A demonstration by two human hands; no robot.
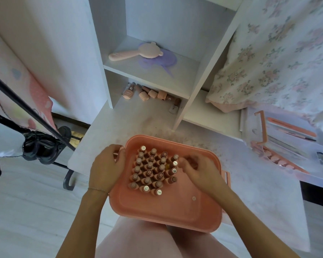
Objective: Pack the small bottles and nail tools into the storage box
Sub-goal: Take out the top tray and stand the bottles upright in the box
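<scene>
While hands (107, 164) steady it, box (175, 211) holding bottles (153, 172)

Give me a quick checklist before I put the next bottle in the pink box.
1. Storage box steadied: ok, left hand grips its left rim.
2. Free floor space inside the box: ok, near half bare.
3. Packed bottles upright: ok, standing in tight rows.
4. Right hand free: cannot tell, fingers blurred beside the rows.
5. Loose bottles remaining: not ok, several lie on the lower shelf.
6. Nail tools packed: not ok, clear tray sits outside.
</scene>
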